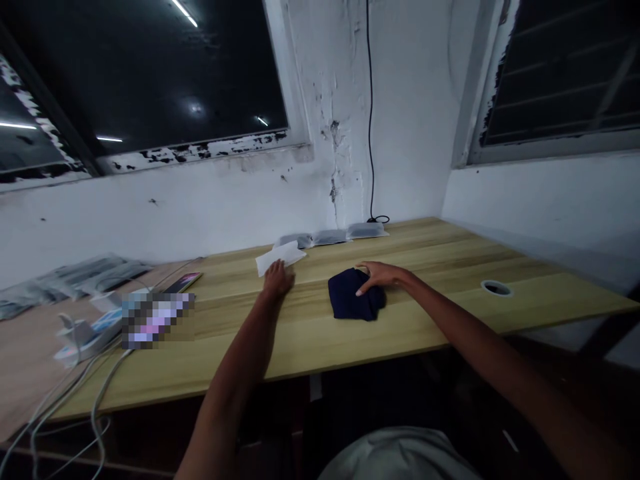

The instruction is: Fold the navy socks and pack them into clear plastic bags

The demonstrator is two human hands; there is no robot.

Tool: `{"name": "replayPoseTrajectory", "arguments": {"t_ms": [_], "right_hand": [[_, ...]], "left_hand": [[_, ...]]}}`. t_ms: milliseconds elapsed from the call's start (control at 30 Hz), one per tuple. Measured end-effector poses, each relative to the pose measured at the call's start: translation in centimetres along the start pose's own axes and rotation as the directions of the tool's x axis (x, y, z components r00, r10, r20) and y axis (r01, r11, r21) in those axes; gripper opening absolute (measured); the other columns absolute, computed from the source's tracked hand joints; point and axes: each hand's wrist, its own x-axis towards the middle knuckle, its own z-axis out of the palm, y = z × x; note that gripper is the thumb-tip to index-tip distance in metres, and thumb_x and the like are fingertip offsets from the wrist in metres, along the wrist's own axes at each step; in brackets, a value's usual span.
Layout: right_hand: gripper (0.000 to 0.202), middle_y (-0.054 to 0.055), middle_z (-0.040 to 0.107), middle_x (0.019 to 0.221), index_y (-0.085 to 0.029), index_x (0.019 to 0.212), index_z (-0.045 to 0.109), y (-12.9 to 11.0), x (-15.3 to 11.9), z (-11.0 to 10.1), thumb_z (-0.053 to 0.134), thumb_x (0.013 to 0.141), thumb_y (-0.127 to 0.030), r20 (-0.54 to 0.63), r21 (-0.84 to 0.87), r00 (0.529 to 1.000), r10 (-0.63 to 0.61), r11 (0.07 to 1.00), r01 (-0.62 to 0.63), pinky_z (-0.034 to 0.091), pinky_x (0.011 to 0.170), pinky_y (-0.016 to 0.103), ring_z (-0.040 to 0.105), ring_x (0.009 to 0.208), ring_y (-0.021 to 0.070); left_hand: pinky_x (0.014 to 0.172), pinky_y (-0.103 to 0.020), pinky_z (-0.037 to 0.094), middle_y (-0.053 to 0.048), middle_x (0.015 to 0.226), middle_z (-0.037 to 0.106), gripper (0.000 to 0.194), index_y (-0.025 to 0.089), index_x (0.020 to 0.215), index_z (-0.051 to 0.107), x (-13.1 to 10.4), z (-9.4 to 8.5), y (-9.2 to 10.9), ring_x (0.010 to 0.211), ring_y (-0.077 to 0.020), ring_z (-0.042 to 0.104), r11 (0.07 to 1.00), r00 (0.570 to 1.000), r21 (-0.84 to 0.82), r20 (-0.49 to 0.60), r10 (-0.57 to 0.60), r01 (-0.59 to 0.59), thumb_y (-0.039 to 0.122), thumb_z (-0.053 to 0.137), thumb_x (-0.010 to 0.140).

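Note:
On the table a folded navy-blue cloth, perhaps a garment, lies in front of me. My right hand grips its right side, with the thumb on top and the fingers curved over the far edge. Farther left, my left hand reaches out to a flat white bag or sheet. Its fingers are closed on the near edge of that white piece, and the fingertips are partly hidden. Behind it, along the wall, rest three clear-wrapped packets in a row.
A power strip with plugs and pale cables occupies the left side, near a phone and a blurred-out item. Several wrapped packets lie at far left. The wooden table has a round cable hole at right.

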Motion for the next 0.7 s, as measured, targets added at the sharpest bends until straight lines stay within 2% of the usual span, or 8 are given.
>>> {"name": "replayPoseTrajectory", "arguments": {"t_ms": [67, 167, 267, 367, 500, 600, 633, 700], "right_hand": [[0.081, 0.011, 0.073, 0.113, -0.017, 0.117, 0.069, 0.0, -0.1, -0.6, 0.093, 0.042, -0.034, 0.035, 0.012, 0.998, 0.051, 0.999, -0.052, 0.052, 0.094, 0.040, 0.067, 0.105, 0.0299], [0.054, 0.006, 0.077, 0.095, -0.017, 0.091, 0.074, 0.2, -0.3, -1.3, 0.090, 0.040, -0.023, 0.077, 0.106, 0.992, 0.102, 0.988, -0.110, 0.056, 0.081, 0.035, 0.071, 0.089, 0.0269], [0.042, 0.003, 0.076, 0.083, -0.017, 0.084, 0.072, 0.2, -0.6, -1.8, 0.084, 0.043, -0.017, 0.004, 0.319, 0.992, 0.127, 0.940, -0.122, 0.057, 0.068, 0.031, 0.070, 0.076, 0.0226], [0.035, 0.002, 0.074, 0.075, -0.015, 0.082, 0.069, -0.1, -0.7, -2.0, 0.078, 0.048, -0.015, -0.150, 0.511, 0.971, 0.187, 0.855, -0.086, 0.054, 0.059, 0.027, 0.068, 0.066, 0.0192], [0.029, 0.004, 0.072, 0.071, -0.013, 0.076, 0.068, -0.7, -0.4, -2.2, 0.079, 0.049, -0.013, -0.387, 0.680, 0.876, 0.289, 0.731, 0.059, 0.054, 0.058, 0.027, 0.066, 0.063, 0.0177], [0.033, 0.006, 0.073, 0.076, -0.011, 0.077, 0.068, -0.9, -0.1, -2.5, 0.079, 0.047, -0.010, -0.451, 0.771, 0.826, 0.339, 0.615, 0.169, 0.057, 0.066, 0.030, 0.068, 0.071, 0.0203], [0.033, 0.007, 0.073, 0.078, -0.011, 0.078, 0.068, -1.0, 0.0, -2.6, 0.079, 0.047, -0.010, -0.479, 0.775, 0.801, 0.359, 0.602, 0.194, 0.057, 0.068, 0.032, 0.069, 0.074, 0.0218], [0.033, 0.008, 0.073, 0.081, -0.010, 0.081, 0.068, -1.0, 0.1, -2.6, 0.080, 0.050, -0.015, -0.606, 0.707, 0.691, 0.395, 0.666, 0.239, 0.058, 0.073, 0.036, 0.069, 0.080, 0.0251]], "left_hand": [[0.115, -0.051, 0.028, -0.021, 0.153, 0.037, 0.060, 0.010, 0.143, 0.042, 0.3, 0.1, -1.9, 0.143, -0.0328, 0.032, 0.995, 0.993, 0.081, 0.099, -0.072, 0.064, 0.044, 0.043, 0.094], [0.109, -0.048, 0.035, -0.016, 0.138, 0.057, 0.048, 0.016, 0.129, 0.058, 0.4, -0.4, -2.7, 0.132, -0.0305, 0.048, 0.993, 0.979, 0.119, 0.200, -0.036, 0.012, 0.045, 0.036, 0.097], [0.097, -0.041, 0.045, -0.015, 0.120, 0.068, 0.041, 0.018, 0.111, 0.070, 0.0, -1.2, -2.0, 0.114, -0.0308, 0.061, 0.995, 0.989, 0.098, 0.149, -0.004, -0.011, 0.043, 0.042, 0.095], [0.088, -0.035, 0.048, -0.015, 0.111, 0.071, 0.035, 0.019, 0.105, 0.074, -0.5, -1.7, -1.1, 0.104, -0.0300, 0.065, 0.998, 0.997, 0.061, 0.067, 0.025, -0.029, 0.040, 0.051, 0.090], [0.086, -0.034, 0.047, -0.015, 0.103, 0.072, 0.027, 0.017, 0.099, 0.074, -0.6, -2.3, -0.2, 0.099, -0.0282, 0.066, 0.985, 0.987, 0.108, 0.099, 0.123, -0.133, 0.030, 0.052, 0.089], [0.084, -0.034, 0.047, -0.016, 0.102, 0.071, 0.024, 0.015, 0.102, 0.069, -0.6, -2.4, 0.4, 0.097, -0.0276, 0.066, 0.977, 0.983, 0.143, 0.109, 0.145, -0.160, 0.020, 0.051, 0.088], [0.084, -0.033, 0.047, -0.016, 0.101, 0.070, 0.024, 0.014, 0.104, 0.067, -0.6, -2.3, 0.6, 0.096, -0.0267, 0.065, 0.979, 0.985, 0.131, 0.091, 0.148, -0.159, 0.017, 0.050, 0.088], [0.084, -0.032, 0.048, -0.014, 0.101, 0.069, 0.023, 0.014, 0.105, 0.065, -0.7, -1.9, 1.1, 0.094, -0.0240, 0.064, 0.981, 0.982, 0.054, 0.045, 0.184, -0.187, 0.014, 0.051, 0.086]]}}
